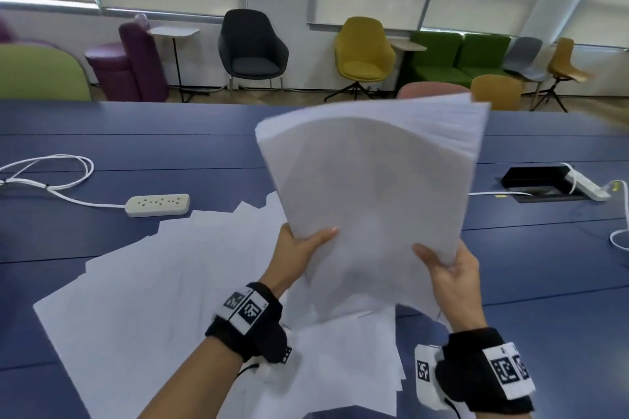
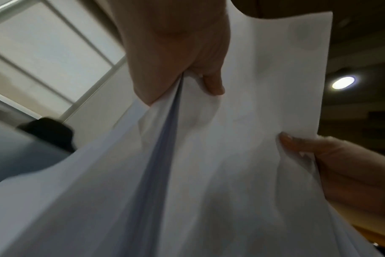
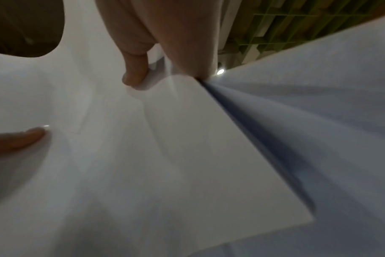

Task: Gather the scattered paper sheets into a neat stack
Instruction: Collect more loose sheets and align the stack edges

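A thick bundle of white paper sheets stands nearly upright above the blue table, its top edges fanned apart. My left hand grips the bundle's lower left edge, thumb on the near face. My right hand grips its lower right edge the same way. Several more white sheets lie scattered and overlapping on the table beneath and to the left. In the left wrist view my left hand pinches the bundle. In the right wrist view my right hand pinches the bundle.
A white power strip with a looped cable lies on the table at the left. An open cable box with another power strip sits at the right. Several chairs stand beyond the table's far edge.
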The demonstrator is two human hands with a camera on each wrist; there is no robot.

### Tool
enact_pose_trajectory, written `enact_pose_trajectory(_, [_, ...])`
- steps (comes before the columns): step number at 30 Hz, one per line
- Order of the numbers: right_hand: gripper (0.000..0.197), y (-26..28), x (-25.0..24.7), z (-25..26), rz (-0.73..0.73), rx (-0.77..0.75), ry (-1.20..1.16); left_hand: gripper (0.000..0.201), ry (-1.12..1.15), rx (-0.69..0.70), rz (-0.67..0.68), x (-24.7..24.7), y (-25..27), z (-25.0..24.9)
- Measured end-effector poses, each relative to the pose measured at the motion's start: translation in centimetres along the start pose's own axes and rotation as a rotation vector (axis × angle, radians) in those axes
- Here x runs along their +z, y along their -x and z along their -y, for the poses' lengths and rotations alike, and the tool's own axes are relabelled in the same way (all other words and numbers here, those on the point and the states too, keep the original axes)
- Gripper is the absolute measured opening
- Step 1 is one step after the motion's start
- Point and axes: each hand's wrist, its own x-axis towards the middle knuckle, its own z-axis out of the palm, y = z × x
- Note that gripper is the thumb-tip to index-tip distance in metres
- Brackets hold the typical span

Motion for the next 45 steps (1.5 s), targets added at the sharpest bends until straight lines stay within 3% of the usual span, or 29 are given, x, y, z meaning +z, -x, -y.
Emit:
enact_pose_trajectory(3, [0.013,-0.3,-0.5,3.0,-0.062,-0.059,-0.08,0.025,0.016,0.131,0.007,0.8,-0.6,-4.0])
enact_pose_trajectory(7, [0.012,-0.2,-1.2,6.7,-0.128,-0.098,-0.124,0.027,-0.019,0.265,0.154,0.4,-0.8,-8.3])
enact_pose_trajectory(10, [0.019,0.2,-0.6,7.8,-0.134,-0.039,-0.23,0.095,-0.205,0.248,0.143,-2.0,-2.2,-8.1])
enact_pose_trajectory(11, [0.024,0.0,-0.2,7.4,-0.143,0.006,-0.295,0.099,-0.256,0.193,0.132,-2.7,-2.5,-7.6])
enact_pose_trajectory(13, [0.025,-0.2,0.4,6.0,-0.118,0.133,-0.446,0.076,-0.09,0.019,0.09,-4.3,-3.1,-5.7])
enact_pose_trajectory(15, [0.017,-0.1,0.8,3.4,-0.049,0.272,-0.468,0.057,0.061,-0.303,0.007,-6.0,-2.2,-2.9])
enact_pose_trajectory(17, [0.025,0.0,1.1,-1.0,-0.045,0.449,-0.445,0.059,-0.086,-0.577,-0.011,-9.7,-0.3,3.4])
enact_pose_trajectory(18, [0.028,0.2,1.3,-3.6,-0.071,0.554,-0.412,0.06,-0.244,-0.695,-0.098,-11.4,0.3,7.4])
enact_pose_trajectory(20, [0.035,1.2,1.4,-8.9,-0.126,0.753,-0.28,0.064,-0.433,-0.807,-0.125,-13.0,1.6,11.8])
enact_pose_trajectory(22, [0.038,2.8,1.5,-13.0,-0.115,0.862,-0.077,0.049,-0.2,-0.836,-0.155,-11.3,2.6,10.8])
enact_pose_trajectory(24, [0.037,4.1,1.5,-15.3,-0.109,0.889,0.087,0.034,-0.133,-0.837,-0.202,-10.7,2.4,10.7])
enact_pose_trajectory(32, [0.033,3.5,-0.5,-17.4,0.024,0.917,0.032,0.011,-0.447,-0.639,-0.224,-11.8,2.4,13.6])
enact_pose_trajectory(33, [0.032,3.4,-1.0,-17.4,0.077,0.92,-0.03,0.019,-0.491,-0.616,-0.224,-12.0,2.4,13.9])
enact_pose_trajectory(35, [0.032,3.1,-2.1,-17.3,0.187,0.94,-0.118,0.027,-0.55,-0.646,-0.156,-12.0,2.3,13.9])
enact_pose_trajectory(38, [0.042,2.9,-2.4,-16.9,0.343,0.976,-0.168,0.005,-0.665,-0.762,0.072,-11.8,1.7,12.9])
enact_pose_trajectory(41, [0.084,2.6,-1.6,-17.5,0.528,0.973,-0.062,0.064,-0.656,-0.877,0.137,-13.3,0.0,14.2])
enact_pose_trajectory(42, [0.083,2.5,-1.1,-17.6,0.557,0.952,-0.022,0.077,-0.609,-0.889,0.116,-13.5,-0.5,14.6])
enact_pose_trajectory(43, [0.072,2.4,-0.6,-17.4,0.572,0.916,0.023,0.074,-0.581,-0.901,0.093,-12.9,-0.8,14.0])
enact_pose_trajectory(45, [0.048,2.2,0.0,-16.7,0.628,0.824,0.164,0.047,-0.56,-0.882,0.015,-11.0,-0.8,11.8])
